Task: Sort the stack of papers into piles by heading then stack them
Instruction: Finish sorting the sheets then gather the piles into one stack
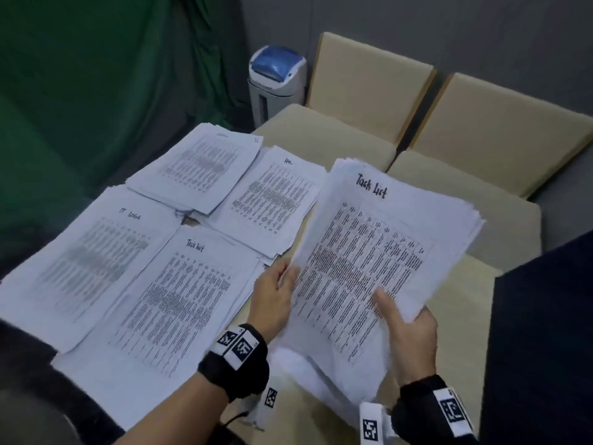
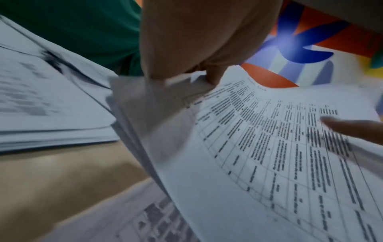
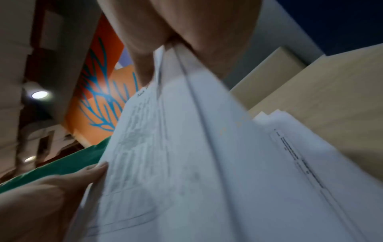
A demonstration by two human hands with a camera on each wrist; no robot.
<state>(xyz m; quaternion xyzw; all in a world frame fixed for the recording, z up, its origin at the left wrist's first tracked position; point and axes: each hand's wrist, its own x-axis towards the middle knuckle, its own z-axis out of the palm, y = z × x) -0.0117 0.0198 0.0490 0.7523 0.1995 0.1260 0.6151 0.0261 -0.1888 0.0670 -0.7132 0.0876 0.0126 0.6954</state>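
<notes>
Right hand [image 1: 412, 335]: grasps the held stack [image 1: 417, 226] at its near right corner, thumb lying on the printed top page, fingers hidden beneath. The stack is raised off the table [image 1: 462, 303] and tilted, its far end higher.

Left hand [image 1: 276, 297]: pinches the left edge of the top sheet [image 1: 353, 268], headed "Task List", thumb over the edge and fingers under; that edge is lifted apart from the pages below. The left wrist view shows the fingers [image 2: 213, 75] closed on the sheet's margin, the sheet curving away.

Both wrists carry black bands with square coded tags.

Piles on the table, to the left of the held stack:
- Task List pile [image 1: 167, 303], nearest, just beside the left hand.
- IT Logs pile [image 1: 83, 252], at the left edge, its right side tucked under the Task List pile.
- HR pile [image 1: 272, 200], far centre, between the held stack and the back pile.
- Back pile [image 1: 202, 168], far left, heading too blurred to read, overlapping the HR pile's corner.

Surroundings: two cream chairs [image 1: 369, 101] beyond the table; a white bin [image 1: 276, 81] with a blue lid beside them; a green cloth [image 1: 96, 75] at the left.
</notes>
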